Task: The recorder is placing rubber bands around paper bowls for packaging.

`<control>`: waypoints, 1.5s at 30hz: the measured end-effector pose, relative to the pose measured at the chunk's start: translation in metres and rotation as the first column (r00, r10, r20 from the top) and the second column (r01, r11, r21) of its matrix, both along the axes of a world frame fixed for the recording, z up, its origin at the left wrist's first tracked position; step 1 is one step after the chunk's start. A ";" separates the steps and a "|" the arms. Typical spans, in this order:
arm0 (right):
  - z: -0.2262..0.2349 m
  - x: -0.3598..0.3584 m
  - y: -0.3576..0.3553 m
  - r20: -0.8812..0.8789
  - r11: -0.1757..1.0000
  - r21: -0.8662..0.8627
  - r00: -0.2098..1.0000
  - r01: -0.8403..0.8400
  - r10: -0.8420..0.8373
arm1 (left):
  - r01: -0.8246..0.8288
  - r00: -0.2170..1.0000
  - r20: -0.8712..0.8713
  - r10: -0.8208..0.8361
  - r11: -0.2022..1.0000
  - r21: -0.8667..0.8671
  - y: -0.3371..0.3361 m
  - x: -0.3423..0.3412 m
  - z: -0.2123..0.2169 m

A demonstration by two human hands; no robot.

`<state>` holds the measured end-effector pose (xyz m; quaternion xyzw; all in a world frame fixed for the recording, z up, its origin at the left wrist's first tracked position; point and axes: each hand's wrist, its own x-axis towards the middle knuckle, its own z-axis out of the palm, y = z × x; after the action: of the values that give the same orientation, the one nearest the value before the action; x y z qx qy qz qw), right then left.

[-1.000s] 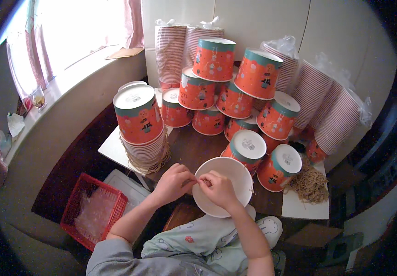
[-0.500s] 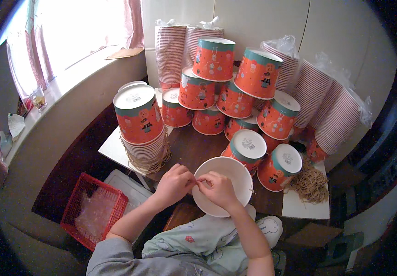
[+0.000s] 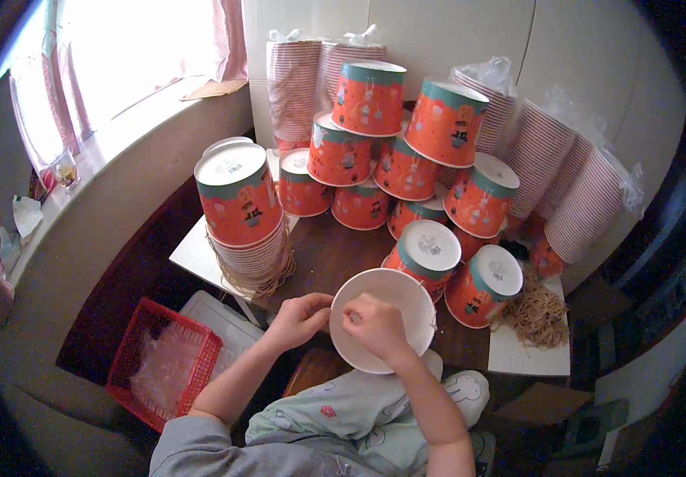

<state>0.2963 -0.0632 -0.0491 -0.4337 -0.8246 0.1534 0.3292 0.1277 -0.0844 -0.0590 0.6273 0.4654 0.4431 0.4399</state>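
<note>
An open paper bucket (image 3: 394, 290) with a white inside sits at the table's front edge, above my lap. My left hand (image 3: 301, 319) is at its left rim, fingers bent together against the outer side; what they pinch, if anything, is hidden. Over the bucket's mouth, my right hand (image 3: 375, 324) is closed with curled fingers, and anything in them is too small to make out. A bit of cord shows at the bucket's right rim. To the left stands a nested stack of orange buckets (image 3: 239, 211), upside down, with tan cord loops hanging around its lower part.
Orange buckets (image 3: 371, 99) with green bands are piled upside down at the back. Wrapped bucket stacks (image 3: 549, 159) lean against the wall. A heap of tan cord (image 3: 535, 316) lies at the right. A red basket (image 3: 209, 358) holding clear plastic stands low on the left.
My hands, formerly meeting fingertip to fingertip over the bucket's left rim, have drawn apart. The left has dropped against the rim's outside; the right has curled tighter over the mouth.
</note>
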 end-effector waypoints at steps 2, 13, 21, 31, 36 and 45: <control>-0.002 0.000 0.000 0.009 1.000 0.005 1.000 -0.009 0.009 | 0.007 1.000 -0.029 -0.008 1.000 -0.003 -0.001 0.001 0.001; 0.000 -0.002 -0.003 0.015 1.000 0.010 0.999 -0.029 0.029 | -0.003 1.000 -0.004 0.003 1.000 -0.029 -0.001 -0.001 -0.003; -0.001 -0.004 -0.003 0.008 0.998 0.026 0.998 -0.057 0.057 | 0.034 0.993 0.119 -0.024 0.996 -0.083 0.000 -0.007 -0.016; -0.001 0.000 -0.002 0.096 0.998 0.006 0.994 -0.060 0.059 | -0.057 0.930 -0.352 0.104 0.988 0.141 -0.009 0.002 0.005; 0.002 0.008 0.007 0.087 0.998 0.038 0.995 -0.043 0.039 | -0.050 0.997 -0.061 0.047 0.997 -0.053 -0.005 -0.005 0.006; 0.018 0.019 0.014 0.204 0.992 -0.074 0.973 -0.099 0.112 | 0.184 0.904 0.405 -0.135 0.979 -0.086 0.011 -0.018 0.011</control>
<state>0.3153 -0.0487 -0.0308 -0.4131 -0.8710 0.1508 0.2189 0.1101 -0.0735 -0.0480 0.5322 0.3399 0.4943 0.5974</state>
